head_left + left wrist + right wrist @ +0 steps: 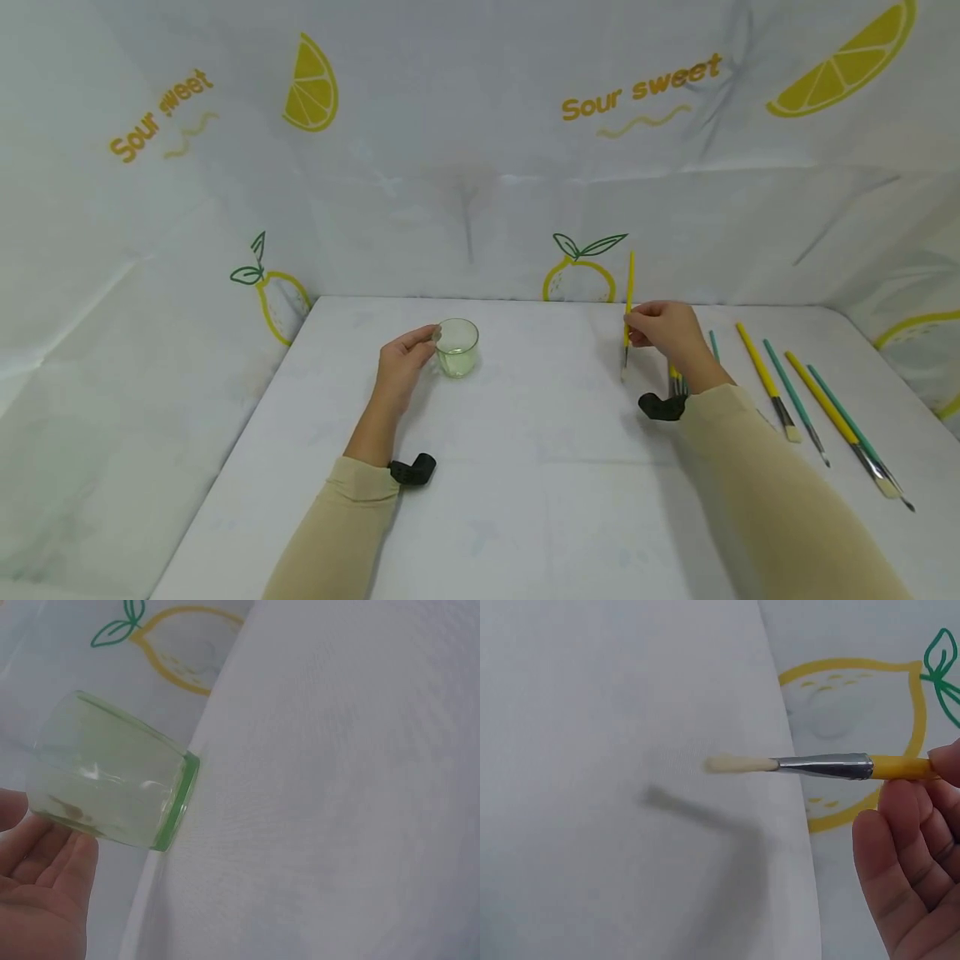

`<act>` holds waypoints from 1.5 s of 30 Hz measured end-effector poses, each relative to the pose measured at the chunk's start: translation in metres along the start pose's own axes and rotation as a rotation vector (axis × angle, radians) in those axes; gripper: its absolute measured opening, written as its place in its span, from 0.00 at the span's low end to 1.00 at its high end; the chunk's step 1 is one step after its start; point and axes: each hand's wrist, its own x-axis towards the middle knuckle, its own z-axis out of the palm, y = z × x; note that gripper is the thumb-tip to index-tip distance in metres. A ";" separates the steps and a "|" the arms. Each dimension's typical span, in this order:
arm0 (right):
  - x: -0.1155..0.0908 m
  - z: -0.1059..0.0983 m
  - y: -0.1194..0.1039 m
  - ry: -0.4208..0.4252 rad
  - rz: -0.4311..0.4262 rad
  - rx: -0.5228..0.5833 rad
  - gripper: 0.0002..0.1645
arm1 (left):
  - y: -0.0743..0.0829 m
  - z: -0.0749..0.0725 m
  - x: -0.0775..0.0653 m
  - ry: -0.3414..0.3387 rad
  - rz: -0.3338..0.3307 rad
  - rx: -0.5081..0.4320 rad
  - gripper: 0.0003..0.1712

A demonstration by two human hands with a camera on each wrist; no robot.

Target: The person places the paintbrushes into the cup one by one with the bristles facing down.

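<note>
On the white table stands a clear, green-tinted glass cup [457, 354], upright. My left hand [400, 371] holds it from its left side, thumb and fingers at the upper wall near the rim. The cup's thick green base [180, 802] rests on the tabletop in the left wrist view. My right hand [666, 332] pinches a paintbrush by its yellow handle [631, 279], bristles pointing down. In the right wrist view the pale bristles [739, 763] and silver ferrule [825, 766] show, and the tip hangs above the table with its shadow apart from it.
Several brushes lie at the right of the white table [510, 500], among them a yellow brush [757, 358] and a teal brush [787, 383]. Others are partly hidden under my right wrist. A lemon-printed white cloth [450, 225] hangs behind the table's far edge.
</note>
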 end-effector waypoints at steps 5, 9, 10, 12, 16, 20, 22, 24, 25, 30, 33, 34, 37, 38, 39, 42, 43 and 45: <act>0.001 0.014 -0.017 0.014 -0.073 0.083 0.24 | 0.001 -0.001 0.000 -0.007 -0.011 -0.002 0.20; 0.001 0.029 -0.034 0.024 -0.108 0.127 0.23 | 0.001 -0.002 0.001 -0.004 -0.017 0.005 0.20; 0.001 0.032 -0.038 0.023 -0.117 0.136 0.23 | 0.001 -0.002 0.001 -0.004 -0.016 0.002 0.20; -0.001 0.039 -0.048 0.018 -0.135 0.163 0.22 | 0.001 -0.001 0.001 -0.004 -0.014 0.003 0.20; -0.003 0.054 -0.066 -0.001 -0.198 0.224 0.20 | 0.001 0.000 0.001 -0.009 -0.004 -0.009 0.20; -0.002 0.071 -0.085 -0.010 -0.261 0.316 0.16 | 0.001 0.003 0.002 -0.013 -0.004 -0.011 0.20; -0.002 0.081 -0.095 -0.012 -0.276 0.341 0.14 | 0.001 0.003 0.002 -0.003 -0.010 -0.003 0.20; -0.002 0.092 -0.106 -0.014 -0.293 0.360 0.14 | 0.002 0.002 0.002 0.008 -0.019 0.012 0.20; -0.002 0.098 -0.111 -0.011 -0.299 0.366 0.14 | 0.002 0.002 0.002 0.013 -0.022 0.016 0.20; -0.002 0.125 -0.130 0.010 -0.337 0.384 0.14 | 0.002 0.000 0.001 0.001 -0.023 -0.012 0.20; -0.001 0.141 -0.136 0.000 -0.338 0.377 0.13 | 0.001 0.000 0.001 -0.010 -0.017 -0.026 0.20; 0.000 0.146 -0.136 -0.005 -0.332 0.373 0.13 | 0.000 0.000 0.002 -0.010 -0.015 -0.025 0.20; 0.001 0.159 -0.136 -0.021 -0.321 0.345 0.13 | 0.000 0.001 0.002 -0.005 -0.009 -0.019 0.20; 0.001 0.163 -0.135 -0.026 -0.318 0.329 0.13 | 0.000 0.001 0.003 -0.002 -0.010 -0.016 0.20; 0.001 0.167 -0.134 -0.029 -0.315 0.315 0.13 | 0.000 0.001 0.002 0.003 -0.008 -0.012 0.20; 0.002 0.175 -0.128 -0.025 -0.290 0.256 0.13 | 0.001 0.001 0.001 0.009 -0.003 -0.010 0.20; 0.002 0.178 -0.126 -0.021 -0.280 0.236 0.13 | 0.001 0.001 0.001 0.010 -0.002 -0.010 0.20; 0.004 0.182 -0.123 -0.014 -0.259 0.204 0.13 | 0.002 0.001 0.001 0.010 0.002 -0.010 0.20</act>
